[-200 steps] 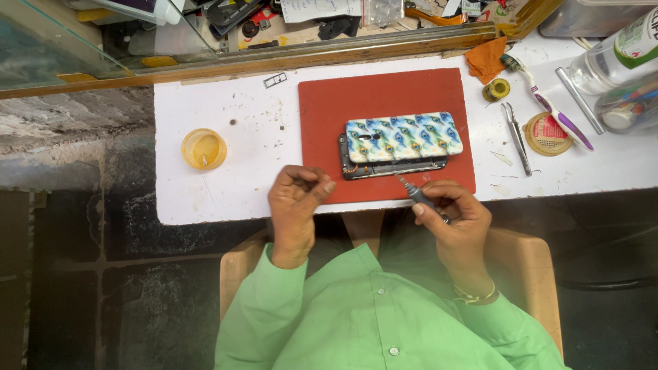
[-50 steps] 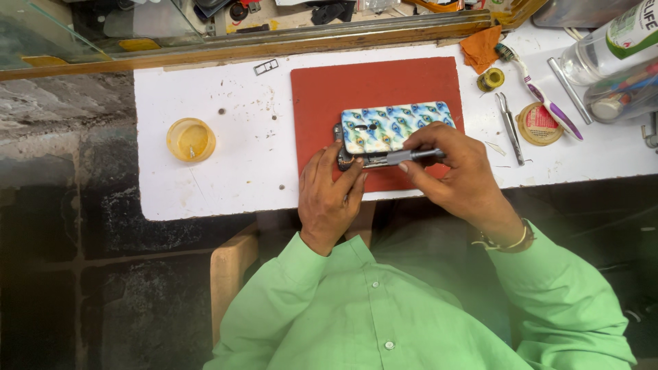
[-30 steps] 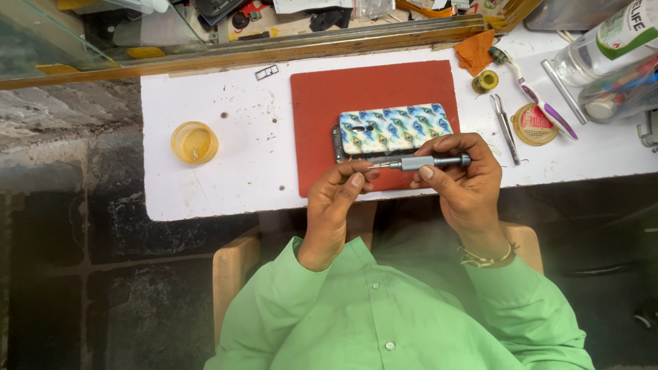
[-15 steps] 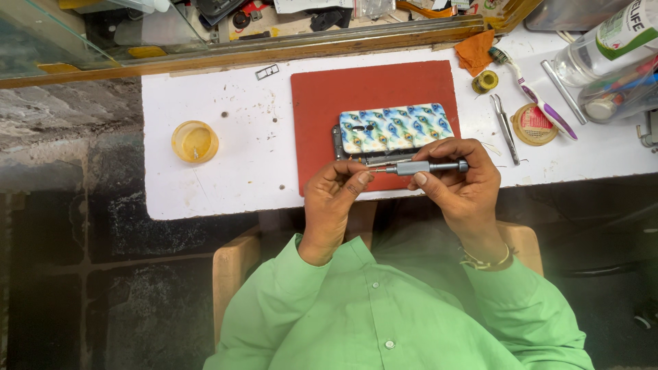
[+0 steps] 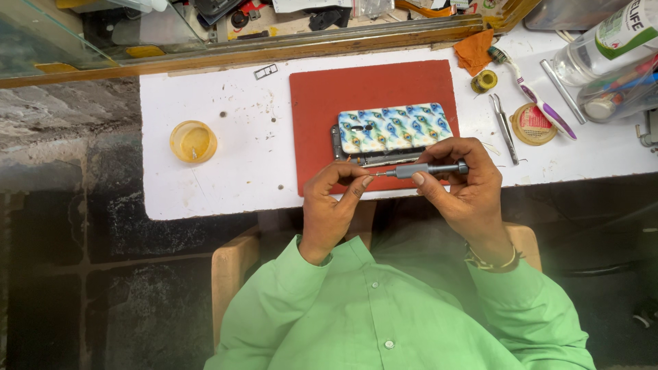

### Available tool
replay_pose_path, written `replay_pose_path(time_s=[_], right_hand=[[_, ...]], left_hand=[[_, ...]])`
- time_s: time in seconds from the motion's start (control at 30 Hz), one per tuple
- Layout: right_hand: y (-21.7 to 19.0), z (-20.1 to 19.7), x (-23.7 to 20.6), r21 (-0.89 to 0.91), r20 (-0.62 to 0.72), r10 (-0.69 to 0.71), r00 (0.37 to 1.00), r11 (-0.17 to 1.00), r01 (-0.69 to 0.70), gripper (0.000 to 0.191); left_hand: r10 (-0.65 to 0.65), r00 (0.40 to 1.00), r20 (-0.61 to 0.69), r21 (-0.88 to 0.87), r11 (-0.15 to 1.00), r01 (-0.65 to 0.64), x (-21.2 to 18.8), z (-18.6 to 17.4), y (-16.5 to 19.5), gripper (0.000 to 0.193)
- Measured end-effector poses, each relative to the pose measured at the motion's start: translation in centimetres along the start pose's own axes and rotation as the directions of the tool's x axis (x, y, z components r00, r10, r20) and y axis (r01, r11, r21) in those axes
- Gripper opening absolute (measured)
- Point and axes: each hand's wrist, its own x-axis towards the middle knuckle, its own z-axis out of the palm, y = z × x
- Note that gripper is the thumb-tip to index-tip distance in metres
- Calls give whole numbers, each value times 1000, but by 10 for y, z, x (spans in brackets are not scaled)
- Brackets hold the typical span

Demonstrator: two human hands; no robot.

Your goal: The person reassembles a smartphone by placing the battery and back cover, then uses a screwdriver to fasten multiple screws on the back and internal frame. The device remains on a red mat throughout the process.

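Clear plastic bottle with a white-and-green label lay at the upper right corner, beside a clear tub of bits. Round tin with a red-and-white lid sat right of centre; a small yellow solder reel and an orange cloth were above it. A purple-white toothbrush and steel tweezers lay nearby. A shallow round yellow plastic dish was at left.

A phone with a glossy peacock-feather back cover, blue-green on white, lay flat on a red rubber mat at centre frame, its dark body edge showing beneath.

The right hand gripped a slim grey metal screwdriver, held level just below the phone, tip pointing left. The left hand was half curled, thumb and forefinger pinched at the driver tip; whether anything was between them, cannot tell.

White, stained tabletop, wooden rail along the top, dark tiled floor at left. Green shirt sleeves at bottom.
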Motion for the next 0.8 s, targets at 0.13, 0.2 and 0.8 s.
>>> replay_pose_path(time_s=[0.13,0.2,0.8], right_hand=[[1,-3,1,50,62,-44,997,998,41,42],[2,-4,2,74,79,-75,994,995,69,42],[12,-4,-4,31,80,-118,990,993,116,41]], left_hand=[[24,1000,-8,49,999,-23,1,0,1,10],[20,1000,-2,52,998,-20,2,-1,0,10],[44,999,19,86,995,-46,1,-3,-7,8]])
